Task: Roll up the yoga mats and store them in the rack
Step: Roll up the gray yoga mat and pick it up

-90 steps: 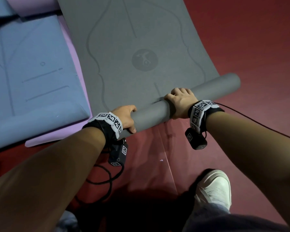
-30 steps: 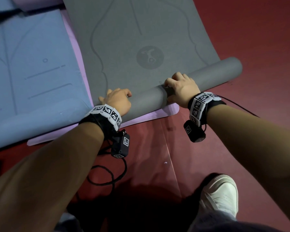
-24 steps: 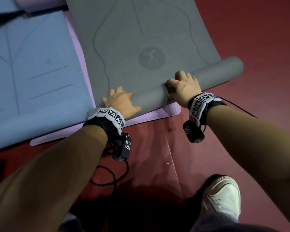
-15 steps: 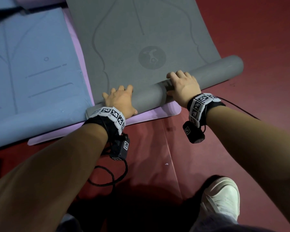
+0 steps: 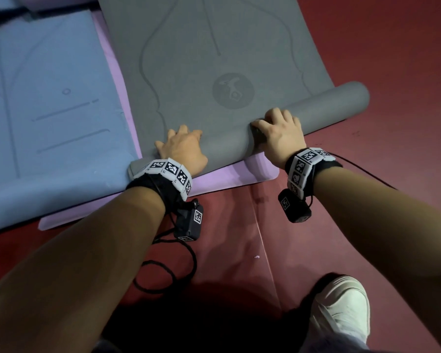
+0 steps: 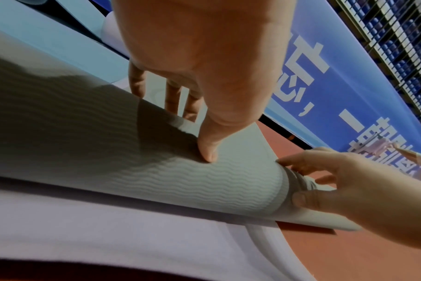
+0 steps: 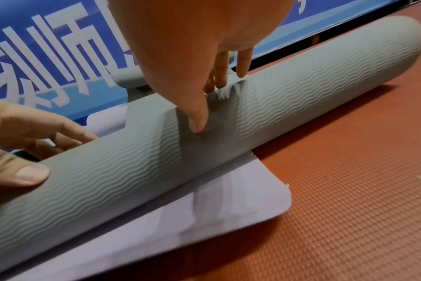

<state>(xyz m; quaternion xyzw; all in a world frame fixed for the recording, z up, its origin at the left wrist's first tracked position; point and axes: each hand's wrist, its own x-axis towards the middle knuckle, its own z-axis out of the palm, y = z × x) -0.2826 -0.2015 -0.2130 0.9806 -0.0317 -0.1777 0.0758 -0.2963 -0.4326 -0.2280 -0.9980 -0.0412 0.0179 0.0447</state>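
A grey yoga mat [image 5: 214, 47] lies flat ahead of me, its near end wound into a thick roll [image 5: 336, 103] that runs diagonally from lower left to upper right. My left hand [image 5: 182, 149] rests on the roll's left part with spread, fairly straight fingers, its thumb pressing the ribbed surface [image 6: 156, 171]. My right hand [image 5: 280, 131] grips the roll's middle, fingers curled over the top and thumb on the near side [image 7: 197, 121]. Under the roll lies a purple mat [image 5: 239, 174], its corner showing [image 7: 204, 218]. A blue mat [image 5: 49, 110] lies flat at left.
The red textured floor [image 5: 392, 59] surrounds the mats on the right and near side. My white shoe [image 5: 341, 309] stands at the lower right, and a black cable [image 5: 168, 276] loops below my left wrist. A blue banner [image 6: 349, 95] runs along the far side.
The grey roll has moved away from me and grown thicker, uncovering the purple mat's corner. My left hand went from gripping the roll to pressing on it with spread fingers.
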